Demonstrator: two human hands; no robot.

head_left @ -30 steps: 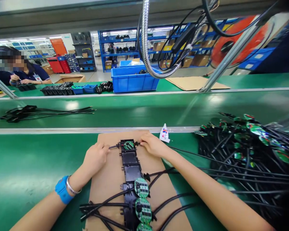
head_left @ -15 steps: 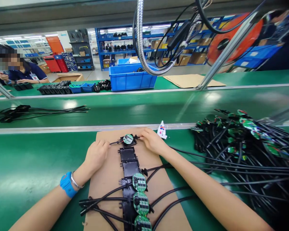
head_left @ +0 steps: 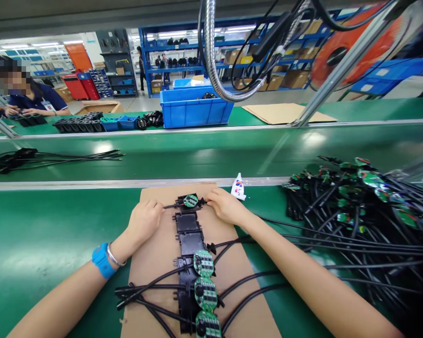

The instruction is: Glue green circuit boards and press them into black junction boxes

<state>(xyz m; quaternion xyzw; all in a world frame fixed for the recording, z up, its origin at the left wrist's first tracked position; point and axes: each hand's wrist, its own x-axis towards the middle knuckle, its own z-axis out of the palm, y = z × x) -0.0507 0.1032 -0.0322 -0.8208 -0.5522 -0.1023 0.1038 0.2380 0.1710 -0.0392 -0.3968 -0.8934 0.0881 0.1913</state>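
Observation:
A round green circuit board (head_left: 191, 201) lies over the farthest black plastic housing (head_left: 182, 207), with a black cable leaving it on each side. My left hand (head_left: 146, 220) pinches the left cable (head_left: 169, 206) of this board. On the other side my right hand (head_left: 223, 205) has its fingers closed on the right cable close to the black strain relief (head_left: 202, 202). Nearer to me runs a column of black housings (head_left: 191, 244). Several round boards (head_left: 206, 293) with cables rest along the nearer ones.
Brown cardboard (head_left: 151, 263) lies under the housings. A white tube (head_left: 238, 187) stands beyond my right hand. Many cabled boards (head_left: 352, 206) are heaped at right. Past the ledge are a blue bin (head_left: 196, 109), a hanging metal hose (head_left: 211, 56) and a person (head_left: 38, 101) at left.
The view has shifted slightly. Both hands keep hold of the cables, and the far board sits slightly differently over its housing. The person at left has lowered a hand to the black parts.

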